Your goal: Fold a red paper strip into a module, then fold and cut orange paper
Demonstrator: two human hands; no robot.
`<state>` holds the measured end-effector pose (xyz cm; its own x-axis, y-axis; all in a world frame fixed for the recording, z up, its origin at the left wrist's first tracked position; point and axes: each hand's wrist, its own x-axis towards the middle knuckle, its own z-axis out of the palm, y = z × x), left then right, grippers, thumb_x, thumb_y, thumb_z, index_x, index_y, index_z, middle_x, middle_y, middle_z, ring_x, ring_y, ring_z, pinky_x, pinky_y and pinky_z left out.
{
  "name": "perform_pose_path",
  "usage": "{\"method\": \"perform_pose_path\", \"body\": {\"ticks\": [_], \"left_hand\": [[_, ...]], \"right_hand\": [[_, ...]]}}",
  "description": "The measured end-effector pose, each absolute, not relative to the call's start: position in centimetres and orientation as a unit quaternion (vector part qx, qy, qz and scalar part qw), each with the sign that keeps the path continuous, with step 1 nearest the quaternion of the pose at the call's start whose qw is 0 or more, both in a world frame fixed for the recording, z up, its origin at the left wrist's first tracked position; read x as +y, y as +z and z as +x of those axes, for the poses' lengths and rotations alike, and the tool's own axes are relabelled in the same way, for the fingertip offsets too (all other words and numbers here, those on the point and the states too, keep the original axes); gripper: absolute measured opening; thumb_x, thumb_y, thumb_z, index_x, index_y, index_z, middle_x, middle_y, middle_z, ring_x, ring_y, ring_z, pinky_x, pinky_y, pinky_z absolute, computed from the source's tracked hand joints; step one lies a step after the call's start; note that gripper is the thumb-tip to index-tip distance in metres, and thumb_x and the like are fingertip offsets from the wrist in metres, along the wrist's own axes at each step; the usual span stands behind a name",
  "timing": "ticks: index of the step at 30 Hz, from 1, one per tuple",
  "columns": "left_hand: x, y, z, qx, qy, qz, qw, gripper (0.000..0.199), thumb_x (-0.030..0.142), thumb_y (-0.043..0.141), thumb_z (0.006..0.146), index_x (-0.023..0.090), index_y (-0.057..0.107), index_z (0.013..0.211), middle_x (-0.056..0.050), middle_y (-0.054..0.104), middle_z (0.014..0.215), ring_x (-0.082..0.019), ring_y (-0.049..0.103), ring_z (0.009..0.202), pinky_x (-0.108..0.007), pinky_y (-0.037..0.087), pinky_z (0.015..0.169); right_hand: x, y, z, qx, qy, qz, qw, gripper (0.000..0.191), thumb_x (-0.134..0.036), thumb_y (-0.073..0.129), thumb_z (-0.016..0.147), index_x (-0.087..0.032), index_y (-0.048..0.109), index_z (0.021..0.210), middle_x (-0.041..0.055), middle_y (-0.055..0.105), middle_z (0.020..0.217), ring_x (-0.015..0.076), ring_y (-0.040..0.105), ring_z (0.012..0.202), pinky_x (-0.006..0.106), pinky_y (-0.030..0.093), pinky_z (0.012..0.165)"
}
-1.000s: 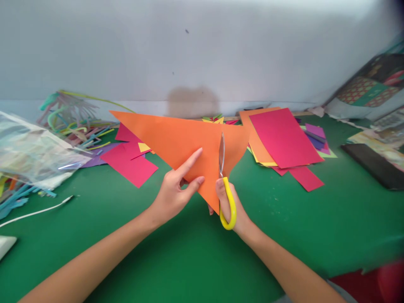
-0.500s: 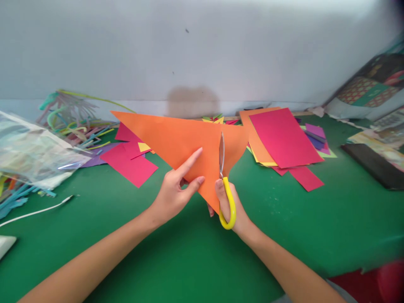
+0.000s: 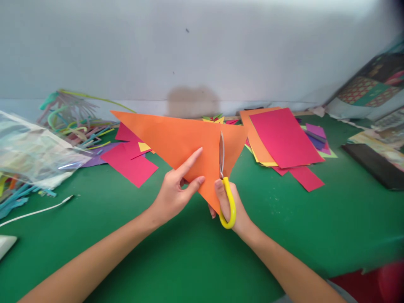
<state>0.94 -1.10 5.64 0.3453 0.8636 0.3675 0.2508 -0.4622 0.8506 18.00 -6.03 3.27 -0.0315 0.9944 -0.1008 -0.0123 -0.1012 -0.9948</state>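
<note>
An orange sheet of paper (image 3: 176, 139), three-cornered as I see it, is held up above the green table. My left hand (image 3: 176, 189) grips its lower left edge, with thumb and forefinger on the near face and the other fingers behind. In my right hand (image 3: 235, 206) are yellow-handled scissors (image 3: 232, 210), the thumb through one loop. One blade shows in front of the paper, pointing away from me; a cut runs along it, and the part right of the cut bends back. The other blade and most right fingers are hidden.
Red paper pieces (image 3: 135, 168) lie at left, near a clear plastic bag (image 3: 34, 147) and fuzzy craft sticks (image 3: 78, 126). A white cable (image 3: 41, 214) runs below. Right are a red sheet (image 3: 284, 139) on other sheets and a black case (image 3: 375, 166). A wall (image 3: 202, 50) stands behind.
The paper right of the cut has shifted slightly, its right edge now straighter. My hands and the scissors stay almost in place.
</note>
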Motion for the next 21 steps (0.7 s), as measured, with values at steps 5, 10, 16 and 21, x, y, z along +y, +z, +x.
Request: {"method": "perform_pose_path", "body": {"ticks": [5, 10, 16, 21], "left_hand": [[-0.98, 5.47, 0.96, 0.367, 0.436, 0.747, 0.342, 0.067, 0.027, 0.068, 0.098, 0.024, 0.043, 0.161, -0.011, 0.070, 0.138, -0.031, 0.068, 0.127, -0.044, 0.064, 0.099], [-1.05, 5.54, 0.98, 0.374, 0.433, 0.749, 0.334, 0.067, 0.027, 0.068, 0.099, 0.024, 0.043, 0.161, -0.011, 0.068, 0.142, -0.031, 0.070, 0.124, -0.043, 0.064, 0.098], [-1.08, 5.62, 0.99, 0.373, 0.434, 0.749, 0.335, 0.066, 0.026, 0.068, 0.099, 0.024, 0.043, 0.161, -0.010, 0.069, 0.141, -0.029, 0.073, 0.117, -0.040, 0.066, 0.093], [-0.97, 5.53, 1.01, 0.362, 0.443, 0.751, 0.329, 0.067, 0.027, 0.068, 0.099, 0.024, 0.043, 0.160, -0.011, 0.068, 0.142, -0.032, 0.066, 0.131, -0.046, 0.062, 0.103]], "right_hand": [[-6.10, 3.01, 18.14, -0.477, 0.536, -0.512, 0.473, 0.067, -0.082, 0.047, 0.093, -0.021, 0.053, 0.065, -0.0018, 0.050, 0.041, 0.0112, 0.051, 0.033, 0.020, 0.040, 0.033], [-6.08, 3.20, 18.15, -0.472, 0.539, -0.511, 0.475, 0.066, -0.082, 0.051, 0.091, -0.021, 0.054, 0.065, -0.0019, 0.050, 0.041, 0.0115, 0.051, 0.032, 0.020, 0.040, 0.032], [-6.21, 2.94, 18.30, -0.469, 0.541, -0.505, 0.482, 0.064, -0.079, 0.053, 0.092, -0.021, 0.055, 0.067, -0.0024, 0.051, 0.042, 0.0107, 0.051, 0.032, 0.018, 0.040, 0.032], [-6.33, 2.70, 18.32, -0.466, 0.542, -0.507, 0.481, 0.063, -0.078, 0.054, 0.093, -0.020, 0.055, 0.066, -0.0023, 0.051, 0.042, 0.0106, 0.051, 0.032, 0.018, 0.039, 0.031]]}}
